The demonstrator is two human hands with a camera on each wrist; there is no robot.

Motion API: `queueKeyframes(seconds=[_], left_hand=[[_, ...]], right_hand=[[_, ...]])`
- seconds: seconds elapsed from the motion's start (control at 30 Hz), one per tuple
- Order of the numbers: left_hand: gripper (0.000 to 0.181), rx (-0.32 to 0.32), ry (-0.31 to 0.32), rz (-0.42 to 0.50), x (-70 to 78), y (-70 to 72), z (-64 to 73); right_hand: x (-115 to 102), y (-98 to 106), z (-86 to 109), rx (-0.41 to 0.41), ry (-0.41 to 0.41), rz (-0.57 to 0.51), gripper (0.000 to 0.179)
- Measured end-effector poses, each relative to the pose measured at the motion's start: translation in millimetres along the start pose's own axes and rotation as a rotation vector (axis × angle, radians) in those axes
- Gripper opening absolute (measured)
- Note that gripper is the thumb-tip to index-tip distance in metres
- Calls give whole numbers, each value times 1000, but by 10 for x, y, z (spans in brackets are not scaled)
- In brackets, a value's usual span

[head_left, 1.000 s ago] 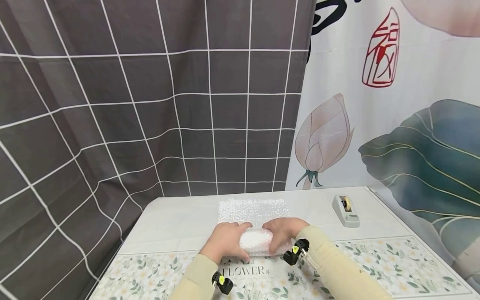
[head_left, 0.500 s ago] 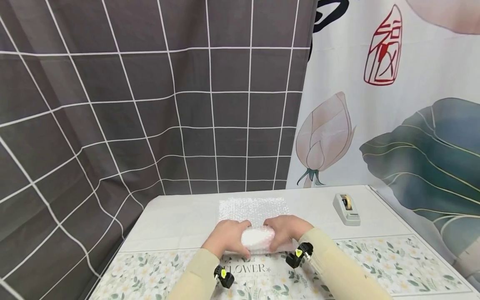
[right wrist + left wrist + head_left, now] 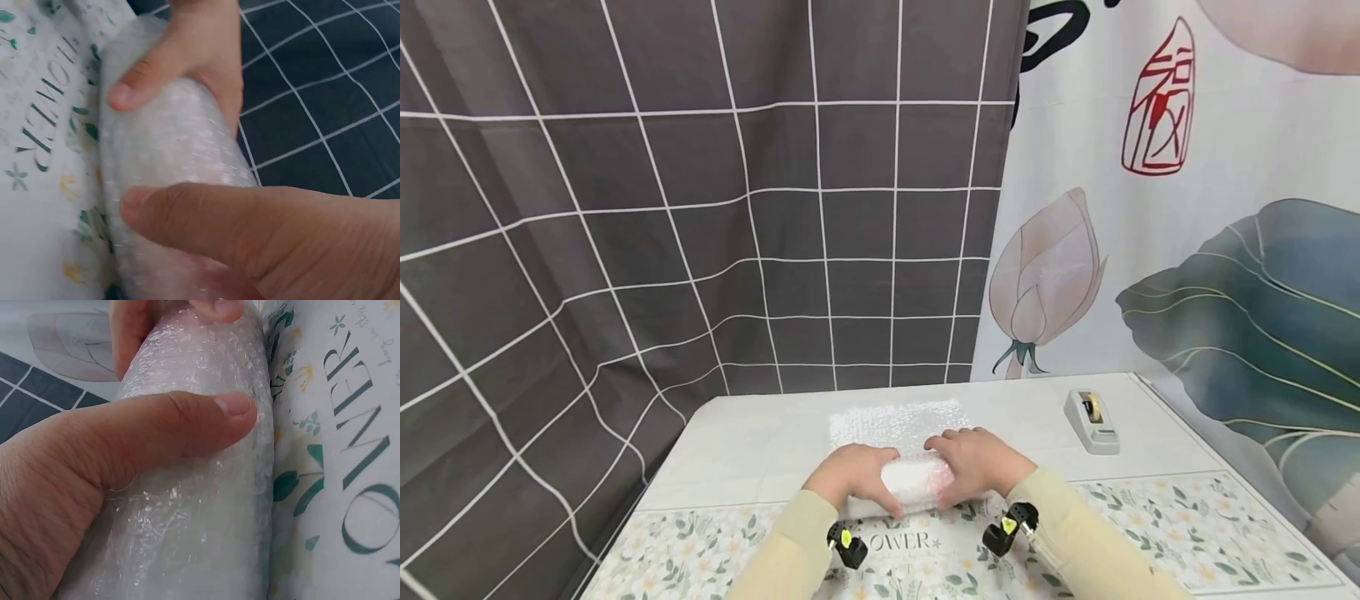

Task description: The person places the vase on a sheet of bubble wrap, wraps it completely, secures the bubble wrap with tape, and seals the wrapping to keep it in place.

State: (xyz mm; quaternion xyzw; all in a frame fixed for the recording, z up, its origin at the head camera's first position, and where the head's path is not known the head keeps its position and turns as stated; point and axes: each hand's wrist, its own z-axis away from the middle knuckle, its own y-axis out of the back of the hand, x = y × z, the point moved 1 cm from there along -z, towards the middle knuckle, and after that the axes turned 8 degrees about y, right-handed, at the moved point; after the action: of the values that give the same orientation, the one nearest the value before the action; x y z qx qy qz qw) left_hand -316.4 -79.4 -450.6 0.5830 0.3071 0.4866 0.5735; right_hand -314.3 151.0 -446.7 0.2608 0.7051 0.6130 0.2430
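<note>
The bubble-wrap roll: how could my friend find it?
Find the white table before the dark checked curtain. Near the table's middle, behind the printed letters "OWER", the left grip and right grip hold the bubble-wrap roll. It's plump and pinkish at its right end, unlike the flat bubble wrap behind it or the grey tape dispenser farther right.

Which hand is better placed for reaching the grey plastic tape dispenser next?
Likely the right hand: it is nearer the dispenser, and the left hand also grips the clear bubble-wrap roll.
</note>
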Motion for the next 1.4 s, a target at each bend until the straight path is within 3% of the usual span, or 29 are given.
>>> queueKeyframes(seconds=[0.2,0.33,0.6,0.8,1.07,1.3,1.4], left_hand=[[94,-57,60,45,-16,30,-44],[98,-78,87,46,-21,28,-83],[98,-83,68,36,-11,73,-89],[99,-79,63,28,-29,78,-108],[71,-7,36,21,-83,-10,-123],[69,49,81,73,-60,33,-53],[69,106,77,52,-85,3,-55]], right_hand=[[-55,-60,7,29,14,115,86],[-53,-93,5,67,-6,166,89],[-71,-153,31,161,-31,243,89],[-131,-195,53,158,-38,312,87],[-105,-261,53,182,37,327,71],[-61,-224,12,192,79,319,65],[-30,-210,-14,180,90,275,60]])
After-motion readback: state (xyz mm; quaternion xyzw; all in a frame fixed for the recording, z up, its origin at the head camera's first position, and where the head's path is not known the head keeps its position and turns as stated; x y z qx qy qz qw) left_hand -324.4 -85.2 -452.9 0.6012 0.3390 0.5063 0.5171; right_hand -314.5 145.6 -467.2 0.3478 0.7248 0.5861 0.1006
